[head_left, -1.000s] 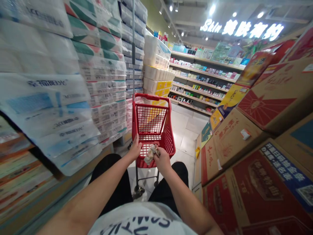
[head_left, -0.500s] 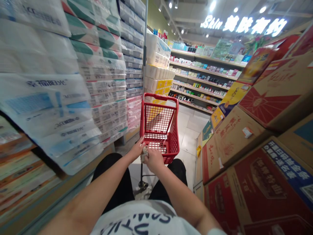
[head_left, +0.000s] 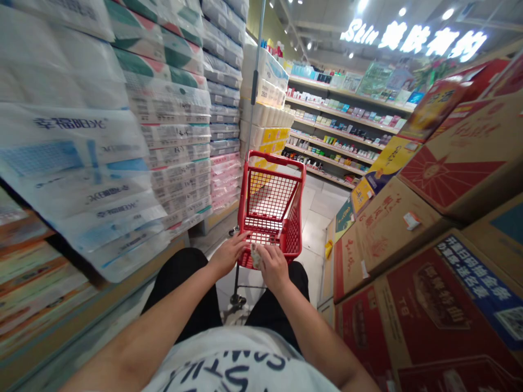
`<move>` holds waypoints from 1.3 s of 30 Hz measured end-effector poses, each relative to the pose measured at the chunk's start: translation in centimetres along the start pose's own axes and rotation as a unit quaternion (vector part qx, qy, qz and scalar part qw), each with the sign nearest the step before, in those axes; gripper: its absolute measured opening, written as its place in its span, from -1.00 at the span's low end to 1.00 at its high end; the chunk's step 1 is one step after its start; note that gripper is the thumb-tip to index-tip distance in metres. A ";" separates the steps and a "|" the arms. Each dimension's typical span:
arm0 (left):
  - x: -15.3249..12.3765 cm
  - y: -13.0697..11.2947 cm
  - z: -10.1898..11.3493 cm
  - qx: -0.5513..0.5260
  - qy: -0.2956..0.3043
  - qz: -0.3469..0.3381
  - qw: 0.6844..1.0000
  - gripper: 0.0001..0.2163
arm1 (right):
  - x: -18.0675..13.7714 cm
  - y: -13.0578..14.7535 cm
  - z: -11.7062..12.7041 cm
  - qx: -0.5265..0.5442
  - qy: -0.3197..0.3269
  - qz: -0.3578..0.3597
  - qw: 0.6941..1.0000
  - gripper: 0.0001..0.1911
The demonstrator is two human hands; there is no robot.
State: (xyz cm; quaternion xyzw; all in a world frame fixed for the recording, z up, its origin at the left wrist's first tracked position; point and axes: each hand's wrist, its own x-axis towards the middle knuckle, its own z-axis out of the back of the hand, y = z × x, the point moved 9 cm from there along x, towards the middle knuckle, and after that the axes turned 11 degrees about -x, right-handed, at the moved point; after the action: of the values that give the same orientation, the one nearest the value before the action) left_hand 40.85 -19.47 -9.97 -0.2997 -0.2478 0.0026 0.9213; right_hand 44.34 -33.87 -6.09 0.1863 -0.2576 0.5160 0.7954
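A red shopping cart (head_left: 295, 220) with a grid-like basket stands just in front of my knees. My right hand (head_left: 274, 267) is closed on a small crumpled pale cloth (head_left: 256, 257) at the cart's near side. What is inside its curled fingers is partly hidden. My left hand (head_left: 229, 255) lies beside it, fingers stretched towards the cart's near left corner with nothing visible in them. Whether those fingertips touch the rim I cannot tell. A few small things at the basket's bottom are too small to name.
Stacked tissue packs (head_left: 175, 147) line the left side on a low ledge. Cardboard cartons (head_left: 379, 234) crowd the right. Between them runs a pale tiled floor (head_left: 314, 228). Ahead stand shelves (head_left: 339, 120) of small boxes and bottles, and a thin metal pole (head_left: 255, 87) rises behind the cart.
My left hand has moved away from the cloth and the right hand, its fingers now spread apart. The cart and both hands sit slightly further right in view.
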 end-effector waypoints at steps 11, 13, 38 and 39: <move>1.5 1.5 0.2 -0.087 0.131 0.028 0.987 -0.63 | 0.7 3.4 -4.3 -0.044 0.079 0.057 0.994 -0.69; 1.4 1.7 0.2 -0.081 0.144 0.033 0.986 -0.58 | 0.9 3.8 -5.6 -0.052 0.100 0.046 0.993 -0.71; -0.7 1.4 -0.1 -0.050 0.018 -0.067 0.996 -0.40 | -0.9 3.6 -9.6 -0.193 0.235 0.092 0.948 -0.67; -0.7 1.4 -0.1 -0.061 0.017 -0.063 0.996 -0.41 | -0.9 3.5 -9.6 -0.191 0.235 0.088 0.949 -0.67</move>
State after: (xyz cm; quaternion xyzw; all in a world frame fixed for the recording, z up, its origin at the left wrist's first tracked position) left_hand 40.49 -18.48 -11.16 -0.3387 -0.2503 -0.0755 0.9038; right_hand 42.88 -27.73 -14.21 -0.1194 -0.1728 0.5545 0.8052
